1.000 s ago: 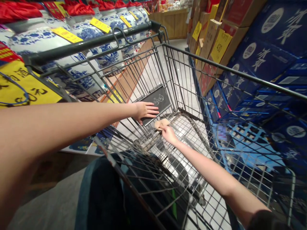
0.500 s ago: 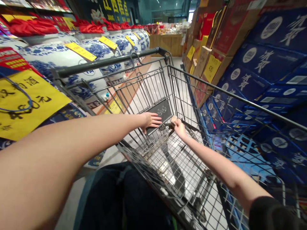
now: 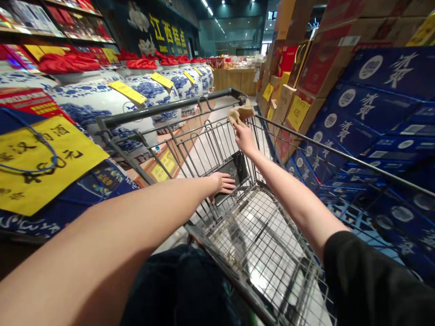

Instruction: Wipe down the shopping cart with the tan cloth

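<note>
- Beyond the right-hand edge of the cart (image 3: 261, 217), blue boxes (image 3: 353, 102) are stacked tight, presumably to save floor space.
- Outside the edge carrying the handle (image 3: 170, 107), white-and-blue jars (image 3: 91, 107) stand in a row, yellow tags (image 3: 127, 92) on their shoulders, apparently for easy reading.
- Cart: stands between both rows; the handle runs toward its far corner.
- Panel (image 3: 242, 168): dark, set in the wire side below the handle.
- Left hand (image 3: 223, 183): laid on the panel, fingers extended and slightly parted, nothing seen in them; judged to be bracing the cart.
- Right hand (image 3: 244, 138): reaches across to the far corner, fingers closed on a cloth (image 3: 244, 112).
- Cloth: at the handle's far end, pinched by one part, presumably so the remainder spreads free; contact with the rail cannot be determined.
</note>
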{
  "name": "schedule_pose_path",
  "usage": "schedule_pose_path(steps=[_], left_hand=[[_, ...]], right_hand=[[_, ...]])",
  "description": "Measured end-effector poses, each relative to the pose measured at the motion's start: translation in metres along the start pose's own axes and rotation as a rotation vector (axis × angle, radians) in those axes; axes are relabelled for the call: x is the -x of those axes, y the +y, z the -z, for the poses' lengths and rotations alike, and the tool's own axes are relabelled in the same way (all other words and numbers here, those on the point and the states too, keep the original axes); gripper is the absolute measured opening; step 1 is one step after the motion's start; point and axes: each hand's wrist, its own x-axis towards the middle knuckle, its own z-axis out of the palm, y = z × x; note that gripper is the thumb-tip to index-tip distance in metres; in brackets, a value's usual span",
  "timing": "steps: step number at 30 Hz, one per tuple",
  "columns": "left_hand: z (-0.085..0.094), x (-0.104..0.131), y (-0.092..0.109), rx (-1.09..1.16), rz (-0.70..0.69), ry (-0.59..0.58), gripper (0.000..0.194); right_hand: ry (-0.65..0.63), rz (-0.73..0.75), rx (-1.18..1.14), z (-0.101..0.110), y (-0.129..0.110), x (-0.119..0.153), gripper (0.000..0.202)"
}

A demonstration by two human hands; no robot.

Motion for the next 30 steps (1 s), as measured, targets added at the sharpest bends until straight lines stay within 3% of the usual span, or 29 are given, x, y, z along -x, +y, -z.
schedule_pose_path(steps=[3,6,9,11,13,16,18,21,25,27,30], left_hand=[[0.014,0.002,0.011,-0.092,0.02,-0.068,0.067],[0.041,0.007,0.019,-0.204,0.087,-0.044,0.066],[0.073,0.021,0.012,-0.362,0.151,0.118,0.057],[0.092,0.034,-0.002,-0.468,0.232,0.215,0.057],[0.104,0.047,-0.018,-0.531,0.29,0.254,0.06],[0.108,0.06,-0.036,-0.555,0.251,0.256,0.061],[0.106,0.065,-0.04,-0.54,0.208,0.283,0.058],[0.105,0.067,-0.038,-0.534,0.206,0.328,0.056],[0.11,0.067,-0.036,-0.567,0.289,0.372,0.065],[0.112,0.067,-0.037,-0.568,0.321,0.397,0.067],[0.113,0.068,-0.042,-0.556,0.351,0.423,0.068]], right_hand=[[-0.123,-0.155,0.032,-0.005,0.011,0.081,0.038],[-0.208,-0.212,0.037,0.003,0.018,0.152,0.034],[-0.29,-0.249,0.031,0.018,0.024,0.194,0.026],[-0.31,-0.271,0.025,0.027,0.026,0.203,0.022],[-0.285,-0.294,0.024,0.034,0.028,0.197,0.02],[-0.183,-0.319,0.022,0.041,0.023,0.162,0.023],[-0.105,-0.305,-0.014,0.041,0.014,0.126,0.025],[0.049,-0.165,-0.205,0.037,-0.002,0.06,0.026],[0.055,0.002,-0.275,0.015,-0.004,-0.009,0.023],[0.02,0.01,-0.263,-0.001,0.004,-0.02,0.02],[0.021,-0.107,-0.244,-0.019,0.015,0.005,0.036]])
